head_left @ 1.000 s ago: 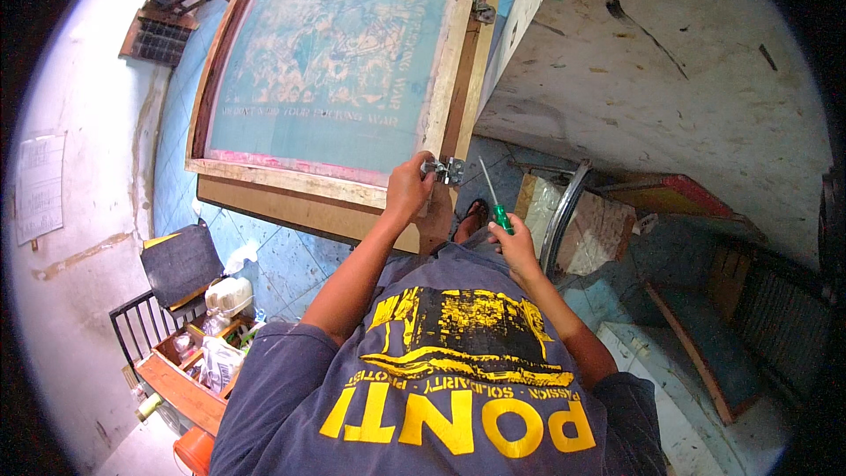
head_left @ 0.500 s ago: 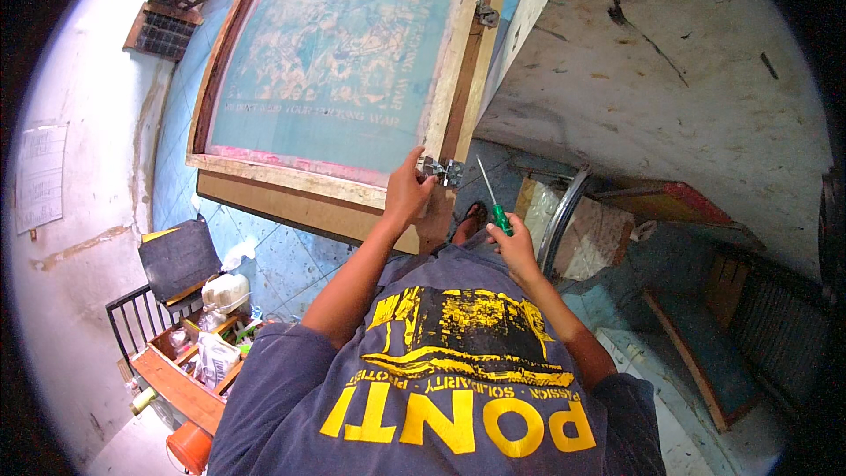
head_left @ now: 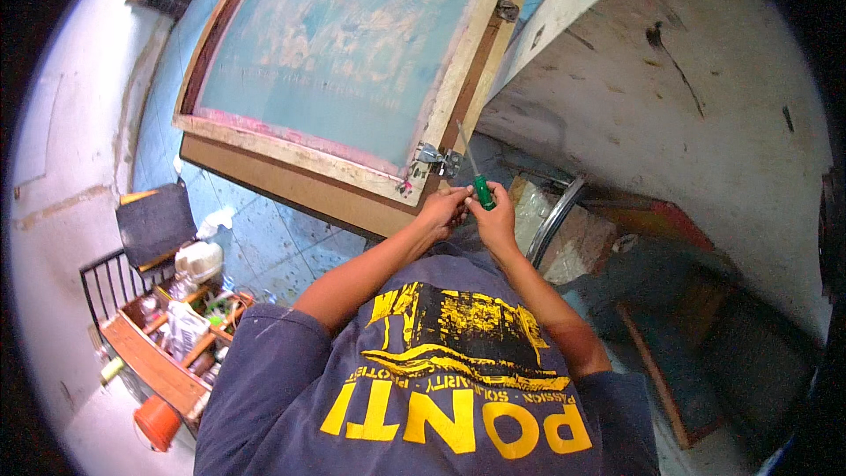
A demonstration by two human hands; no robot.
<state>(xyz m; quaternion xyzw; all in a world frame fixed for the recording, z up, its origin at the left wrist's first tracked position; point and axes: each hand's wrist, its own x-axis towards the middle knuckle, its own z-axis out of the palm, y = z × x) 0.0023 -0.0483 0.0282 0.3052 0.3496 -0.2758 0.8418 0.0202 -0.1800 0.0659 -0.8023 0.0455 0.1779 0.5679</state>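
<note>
The largest thing is the screen-printing frame (head_left: pixel 304 157), with wooden bars and blue-green mesh. It lies over a brown board (head_left: pixel 291 187), which sticks out beyond the frame's near side and right side. Two metal hinge clamps are at the frame's right edge: the near hinge clamp (head_left: pixel 438 159) at the near right corner, the far hinge clamp (head_left: pixel 506 7) farther up.

Both hands are just below this near right corner of the frame, close against each other. The right hand (head_left: pixel 495 216) is closed around the green handle of a screwdriver (head_left: pixel 484 192). The left hand (head_left: pixel 448 210) has its fingers gathered beside this handle; I cannot tell if they pinch something small.

About the progress, I judge only in part. Both clamps are already in their places along the frame, so the positioning looks done. No screw can be seen under the screwdriver's tip, so no turning seems to be in progress, and some fastening at the near clamp is perhaps left.

The frame's far end is cut off by the upper border, and the print on its mesh is blurred. The clamps' screws are too small to judge whether they are tight or missing.
</note>
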